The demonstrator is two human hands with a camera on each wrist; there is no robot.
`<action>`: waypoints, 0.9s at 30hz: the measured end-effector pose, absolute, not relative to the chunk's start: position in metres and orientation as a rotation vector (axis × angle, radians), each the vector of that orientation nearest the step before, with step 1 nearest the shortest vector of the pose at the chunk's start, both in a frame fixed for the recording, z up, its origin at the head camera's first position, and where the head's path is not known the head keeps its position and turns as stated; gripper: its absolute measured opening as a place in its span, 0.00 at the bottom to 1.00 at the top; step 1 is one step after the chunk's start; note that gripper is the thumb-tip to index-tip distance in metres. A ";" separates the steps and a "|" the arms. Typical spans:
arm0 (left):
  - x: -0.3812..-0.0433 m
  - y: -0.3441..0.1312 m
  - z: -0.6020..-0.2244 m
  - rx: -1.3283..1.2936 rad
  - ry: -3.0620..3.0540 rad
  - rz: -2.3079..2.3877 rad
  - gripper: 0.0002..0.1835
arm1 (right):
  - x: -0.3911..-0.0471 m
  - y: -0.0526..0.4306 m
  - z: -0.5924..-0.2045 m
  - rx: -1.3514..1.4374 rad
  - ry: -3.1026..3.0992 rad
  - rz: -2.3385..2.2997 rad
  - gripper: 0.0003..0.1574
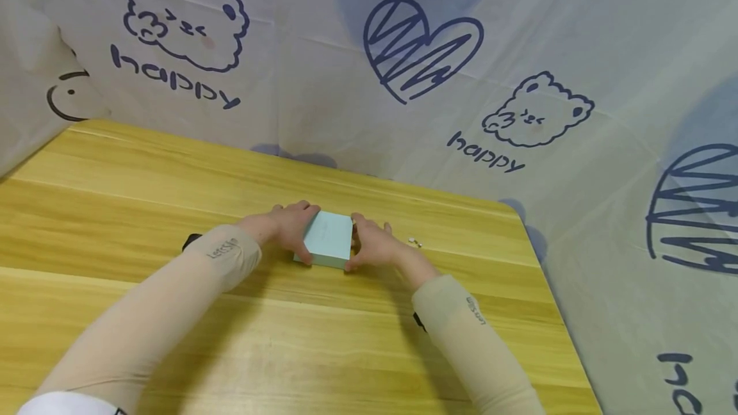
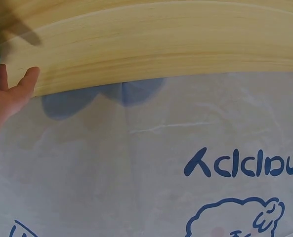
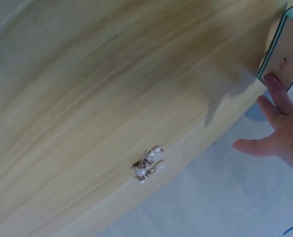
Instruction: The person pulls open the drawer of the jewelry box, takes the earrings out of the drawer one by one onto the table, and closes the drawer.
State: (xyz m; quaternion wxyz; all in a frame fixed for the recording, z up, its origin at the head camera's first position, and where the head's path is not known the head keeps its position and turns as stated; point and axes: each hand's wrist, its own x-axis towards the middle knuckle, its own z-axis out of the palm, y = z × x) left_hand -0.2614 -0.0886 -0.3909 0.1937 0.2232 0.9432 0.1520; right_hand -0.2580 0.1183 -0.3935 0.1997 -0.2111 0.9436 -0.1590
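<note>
A mint-green box (image 1: pixel 330 237) lies on the table between both hands. My left hand (image 1: pixel 292 230) grips its left end, thumb at the near corner and fingers over the far side; the left wrist view catches only part of this hand (image 2: pixel 13 94) at its edge. At the right end, my right hand (image 1: pixel 375 245) holds the box between the thumb at the near corner and fingers at the far one. In the right wrist view, the box's brownish end panel (image 3: pixel 283 54) has mint edges and a small loop on it, and fingertips touch its edge.
Small pearly jewellery pieces with metal parts (image 3: pixel 148 164) lie on the wooden table (image 1: pixel 277 338) to the right of my right hand. Behind the table hangs a pale cloth (image 1: pixel 323 101) printed with bears, hearts and "happy"; it also lines the sides.
</note>
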 end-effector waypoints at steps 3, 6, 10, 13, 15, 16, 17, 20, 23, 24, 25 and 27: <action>-0.262 -0.088 -0.391 0.629 2.645 0.421 0.58 | -0.258 0.118 -0.393 -0.586 2.639 -0.441 0.66; -0.263 -0.087 -0.392 0.635 2.648 0.412 0.58 | -0.257 0.119 -0.392 -0.585 2.635 -0.435 0.66; -0.265 -0.083 -0.394 0.644 2.650 0.403 0.57 | -0.258 0.122 -0.393 -0.578 2.641 -0.398 0.65; -0.266 -0.078 -0.395 0.630 2.644 0.411 0.57 | -0.259 0.125 -0.395 -0.558 2.646 -0.387 0.65; -0.267 -0.075 -0.396 0.610 2.642 0.429 0.57 | -0.260 0.127 -0.396 -0.540 2.649 -0.386 0.65; -0.267 -0.074 -0.396 0.605 2.643 0.437 0.57 | -0.261 0.128 -0.397 -0.534 2.651 -0.385 0.66; -0.268 -0.074 -0.397 0.600 2.645 0.445 0.57 | -0.262 0.129 -0.397 -0.532 2.655 -0.379 0.66; -0.268 -0.074 -0.398 0.595 2.652 0.463 0.57 | -0.262 0.130 -0.398 -0.533 2.661 -0.353 0.66; -0.267 -0.075 -0.399 0.610 2.661 0.440 0.59 | -0.260 0.132 -0.399 -0.539 2.661 -0.290 0.66; -0.266 -0.076 -0.399 0.616 2.666 0.435 0.61 | -0.258 0.133 -0.399 -0.541 2.662 -0.268 0.65; -0.266 -0.077 -0.399 0.622 2.675 0.430 0.62 | -0.257 0.134 -0.398 -0.542 2.665 -0.253 0.63; -0.263 -0.079 -0.401 0.639 2.706 0.430 0.62 | -0.253 0.137 -0.398 -0.543 2.683 -0.237 0.59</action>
